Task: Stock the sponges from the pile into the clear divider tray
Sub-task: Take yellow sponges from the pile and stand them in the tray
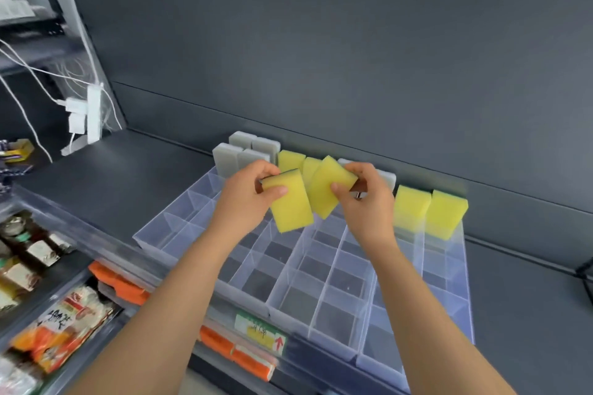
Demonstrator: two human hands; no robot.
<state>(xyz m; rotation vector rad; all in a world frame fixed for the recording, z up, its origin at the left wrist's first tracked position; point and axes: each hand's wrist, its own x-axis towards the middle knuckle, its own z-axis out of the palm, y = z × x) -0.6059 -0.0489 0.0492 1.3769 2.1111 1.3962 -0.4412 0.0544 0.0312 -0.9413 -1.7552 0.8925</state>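
My left hand (253,196) grips a yellow sponge (293,205) with a dark scouring edge, held above the clear divider tray (308,285). My right hand (369,199) pinches a second yellow sponge (327,191), tilted beside the first. Both hang over the tray's far middle cells. In the back row stand several grey sponges (240,154) at the left, two yellow ones (290,160) behind my hands, and two more yellow sponges (430,210) at the right. A pale sponge (386,178) shows behind my right hand. No loose pile is in view.
The tray sits on a dark grey shelf (128,176) against a grey back panel. Lower left shelves hold packaged goods (64,327) and orange packs (118,285). A white power strip with cables (93,112) hangs at the left. A price label (261,330) fronts the shelf.
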